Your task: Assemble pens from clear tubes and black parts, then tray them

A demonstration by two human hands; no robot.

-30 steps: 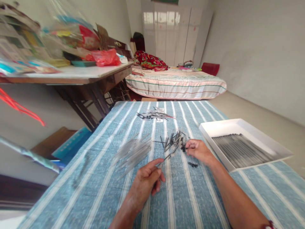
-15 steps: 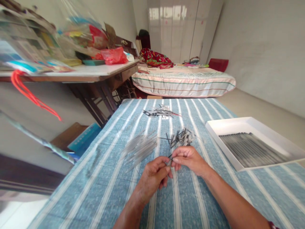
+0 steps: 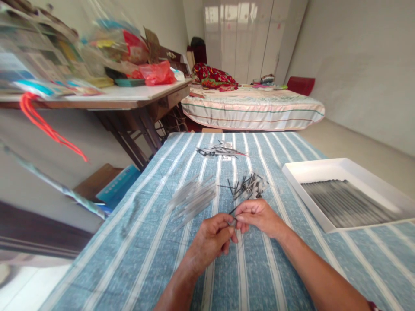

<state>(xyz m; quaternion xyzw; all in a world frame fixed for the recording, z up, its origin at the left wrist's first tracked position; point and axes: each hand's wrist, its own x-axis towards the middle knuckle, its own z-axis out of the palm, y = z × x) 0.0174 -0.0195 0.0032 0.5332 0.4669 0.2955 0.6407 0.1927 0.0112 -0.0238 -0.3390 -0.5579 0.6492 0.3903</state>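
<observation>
My left hand and my right hand meet low over the striped cloth, fingertips almost touching. A thin black stick pokes out from between the pinched fingers. A small greyish piece shows at my left fingertips; how the two are joined is hidden. Just beyond my right hand lies a heap of short black sticks and whitish pieces. Left of it, long translucent grey tubes lie loosely side by side. Farther off is a flat pile of thin black and clear parts.
A white shallow box at the right holds a row of dark rods. The striped cloth covers the table. To the left stands a desk with bags on it, and a bed is beyond.
The view has shifted slightly, moving the scene a little to the right. Both hands keep their pinch, and more of the black stick shows between them.
</observation>
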